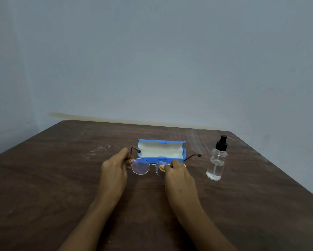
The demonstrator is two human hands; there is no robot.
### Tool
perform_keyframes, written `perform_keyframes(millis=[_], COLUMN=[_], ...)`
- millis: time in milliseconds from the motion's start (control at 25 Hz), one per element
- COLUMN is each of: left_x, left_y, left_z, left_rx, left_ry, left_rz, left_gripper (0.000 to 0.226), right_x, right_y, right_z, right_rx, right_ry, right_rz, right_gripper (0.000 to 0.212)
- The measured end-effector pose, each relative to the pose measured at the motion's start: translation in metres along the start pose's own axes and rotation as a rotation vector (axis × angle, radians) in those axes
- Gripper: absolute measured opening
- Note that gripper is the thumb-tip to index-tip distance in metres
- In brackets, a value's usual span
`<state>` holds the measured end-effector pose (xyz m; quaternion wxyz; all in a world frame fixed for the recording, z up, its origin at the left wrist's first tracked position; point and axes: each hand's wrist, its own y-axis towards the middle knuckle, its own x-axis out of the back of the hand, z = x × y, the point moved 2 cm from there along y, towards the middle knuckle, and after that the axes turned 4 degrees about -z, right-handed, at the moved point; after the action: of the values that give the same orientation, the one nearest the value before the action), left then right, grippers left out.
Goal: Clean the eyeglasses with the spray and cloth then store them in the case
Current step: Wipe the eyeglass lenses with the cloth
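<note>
Round, thin-rimmed eyeglasses (141, 166) with brown temples are held just above the table, temples spread toward the wall. My left hand (114, 169) pinches the frame at its left hinge. My right hand (177, 171) pinches a small yellow cloth (161, 167) against the right lens. Right behind the glasses sits the blue case (161, 150), its lid open and the pale lining showing. A clear spray bottle (217, 160) with a black pump top stands upright to the right of the case, apart from both hands.
The brown wooden table (61, 178) reaches back to a plain grey-blue wall. Its right edge runs diagonally past the bottle, and its far corners are rounded. Faint white scuffs mark the surface left of the case.
</note>
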<state>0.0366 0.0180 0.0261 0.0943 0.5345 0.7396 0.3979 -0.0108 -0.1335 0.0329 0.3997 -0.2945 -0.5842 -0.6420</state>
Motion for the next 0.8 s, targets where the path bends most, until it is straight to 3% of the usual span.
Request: perform_keyframes(millis=[120,240,400,560,680,800], left_x=[-0.002,-0.001,0.001,0.001,0.003,0.003], left_y=[-0.002,-0.003,-0.002,0.000,0.001,0.001], left_z=[0.004,0.003,0.000,0.002,0.004,0.006], left_rx=[-0.042,-0.052,-0.023,0.018,0.039,0.064], left_ry=[-0.007,0.002,0.021,0.024,0.037,0.041], left_rz=[0.021,0.010,-0.049,-0.079,-0.103,-0.113], left_gripper=[0.024,0.022,0.032,0.029,0.027,0.025], right_x=[-0.001,-0.006,-0.011,-0.008,-0.011,-0.011], right_y=[0.000,0.004,0.002,0.002,0.003,0.004], right_z=[0.006,0.007,0.004,0.005,0.002,0.002], right_rx=[-0.031,-0.012,0.048,0.110,0.149,0.190], right_ry=[-0.022,-0.111,-0.075,-0.040,-0.043,-0.062], right_rz=[-0.142,-0.145,-0.140,-0.228,-0.211,-0.235], right_gripper=[0.016,0.036,0.032,0.004,0.024,0.014])
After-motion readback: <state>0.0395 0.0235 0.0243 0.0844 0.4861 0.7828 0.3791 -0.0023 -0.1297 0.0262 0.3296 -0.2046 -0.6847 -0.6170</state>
